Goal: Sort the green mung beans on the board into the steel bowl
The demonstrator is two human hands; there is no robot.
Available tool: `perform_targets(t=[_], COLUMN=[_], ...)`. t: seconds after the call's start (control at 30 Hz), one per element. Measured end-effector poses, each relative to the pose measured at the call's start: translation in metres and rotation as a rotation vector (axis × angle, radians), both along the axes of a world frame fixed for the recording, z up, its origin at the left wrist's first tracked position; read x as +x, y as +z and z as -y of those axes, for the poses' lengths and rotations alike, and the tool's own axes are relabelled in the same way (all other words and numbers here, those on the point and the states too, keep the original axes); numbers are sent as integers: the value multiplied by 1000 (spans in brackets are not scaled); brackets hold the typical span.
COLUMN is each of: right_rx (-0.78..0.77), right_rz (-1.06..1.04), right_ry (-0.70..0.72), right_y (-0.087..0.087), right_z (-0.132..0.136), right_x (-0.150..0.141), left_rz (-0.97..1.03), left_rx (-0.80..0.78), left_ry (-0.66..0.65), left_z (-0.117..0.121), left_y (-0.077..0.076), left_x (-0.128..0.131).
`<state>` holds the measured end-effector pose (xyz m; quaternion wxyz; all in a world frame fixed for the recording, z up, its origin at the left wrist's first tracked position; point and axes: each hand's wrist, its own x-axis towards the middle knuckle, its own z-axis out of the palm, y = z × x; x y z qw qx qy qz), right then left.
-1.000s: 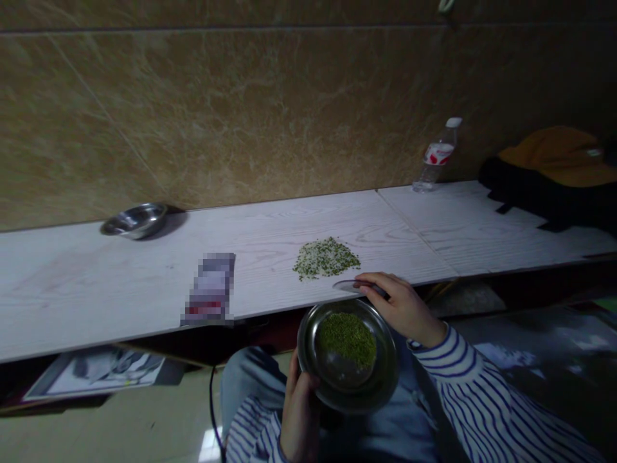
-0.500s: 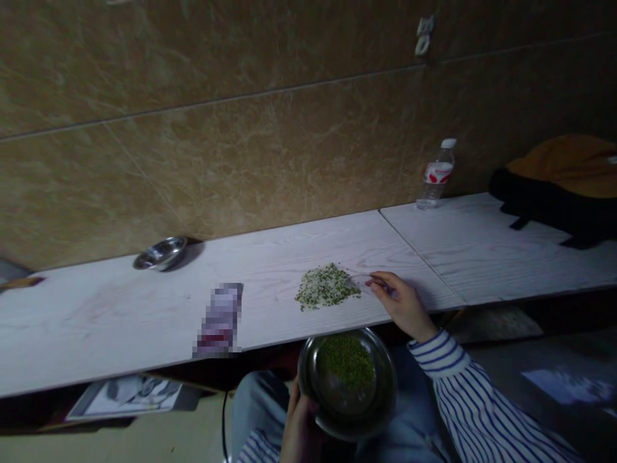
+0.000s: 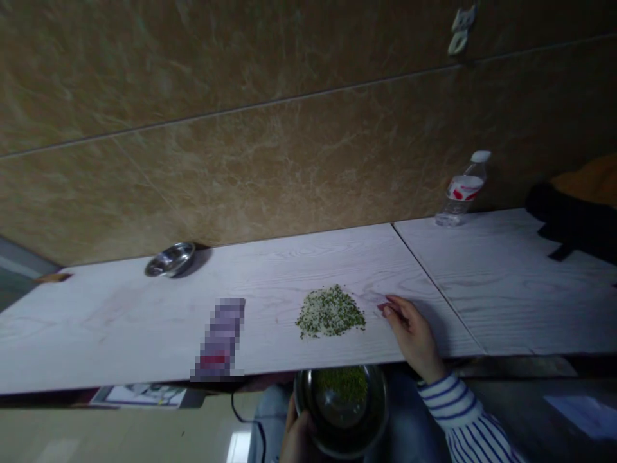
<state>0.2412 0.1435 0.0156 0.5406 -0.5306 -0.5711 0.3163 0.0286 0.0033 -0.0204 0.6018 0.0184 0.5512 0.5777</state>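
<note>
My left hand [image 3: 297, 437] grips the left rim of a steel bowl [image 3: 342, 444], which rests over my lap just below the table's front edge. Green beans [image 3: 344, 384], looking like mung beans, lie in its far part. On the table is a loose heap of white grains mixed with green beans [image 3: 332, 313]. Right of that heap, my right hand [image 3: 409, 328] is closed in a pinch, its fingertips low over the tabletop. Something small and reddish-brown shows at the fingertips, too unclear to name.
A smaller steel bowl [image 3: 171, 260] stands tilted near the wall at left. A blurred-out purplish flat item [image 3: 220, 337] lies left of the heap. At right are a clear water bottle [image 3: 463, 190] and a black and orange fabric item [image 3: 578, 212]. A seam crosses the white table [image 3: 270, 263].
The view has shifted, so the table sits lower in it. My right hand is a little farther from the heap. The left hand still holds the bowl.
</note>
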Motion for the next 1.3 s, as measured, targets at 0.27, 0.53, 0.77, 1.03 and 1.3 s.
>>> perform_targets(t=[0.27,0.53,0.77,1.03,1.3], right_rx=[6,25,13,-46,-56], right_rz=[-113,-112,-97,-94,-114], right_ry=[-21,-51,-50,-17,-33], right_y=[7,18,17,11,10], right_z=[-11,-9,-7,-2,0], right_x=[-1,-9,-6,-1,-3], left_rz=[11,25,41,66,103], left_rx=[80,92,96,70,72], left_ry=[-63,-65,-73,-68,-117], left_z=[20,34,30,16,9], left_y=[22,24,23,23,9], left_x=[-13,-26,-28,-14,-8])
